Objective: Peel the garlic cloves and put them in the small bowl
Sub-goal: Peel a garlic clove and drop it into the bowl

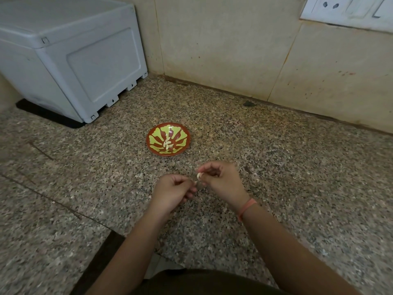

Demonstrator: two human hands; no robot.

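Observation:
A small red bowl point(156, 146) with a yellow-green leaf pattern sits on the speckled granite counter, with several peeled garlic cloves point(168, 144) lying at its middle. In front of it, above the counter, my right hand point(221, 184) pinches a pale garlic clove point(199, 176) between thumb and fingertips. My left hand point(172, 191) is close beside it with fingers curled, pinching what looks like a bit of skin next to the clove. An orange band circles my right wrist.
A grey plastic appliance point(70, 58) stands on a black mat at the back left. Tiled walls meet in the corner behind the bowl, with a white socket plate point(348, 11) at the upper right. The counter's front edge point(110, 245) is near my body.

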